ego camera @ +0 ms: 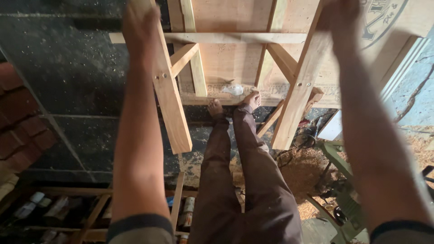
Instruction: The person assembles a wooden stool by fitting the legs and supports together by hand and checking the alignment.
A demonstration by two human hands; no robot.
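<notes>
A pale wooden frame with two thick legs, cross rails and diagonal braces hangs in front of me, raised off the floor. My left hand grips the top of its left leg. My right hand grips the top of its right leg. Both arms reach straight out. Below the frame I see my own legs in brown trousers and bare feet standing at the edge of a plywood sheet.
Dark stone floor dusted with sawdust spreads to the left. Red bricks lie at far left. A green machine with cables and a sawdust heap sits at right. Wooden racks with bottles are at bottom left.
</notes>
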